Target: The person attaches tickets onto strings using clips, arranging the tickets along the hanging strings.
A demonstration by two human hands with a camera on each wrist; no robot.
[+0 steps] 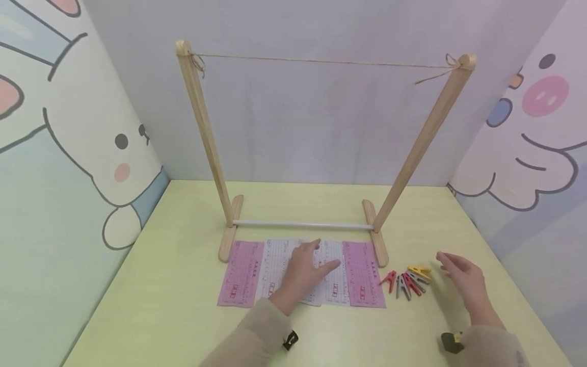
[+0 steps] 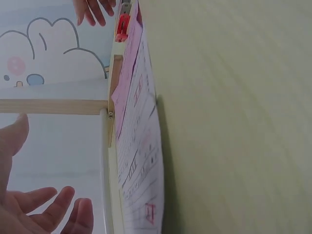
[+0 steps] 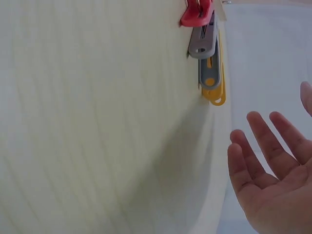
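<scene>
Pale green table (image 1: 183,316), paper slips (image 1: 302,272) lengthwise toward rack, both hands' fingers relaxed, empty.

1. Pale yellow-green flat tabletop (image 1: 183,306).
2. Pink & white printed paper slips w/ red marks (image 1: 362,272).
3. Red, grey & yellow plastic clothes pegs (image 1: 408,281).
4. Light wooden rack (image 1: 202,122), white bar, brown string.

A small staged booth rather than a home room: cartoon animal panels (image 1: 69,142) wall in both sides, a plain grey backdrop (image 1: 321,122) closes the rear, and a pale yellow-green surface (image 1: 183,306) carries a little wooden drying rack (image 1: 202,127).
</scene>
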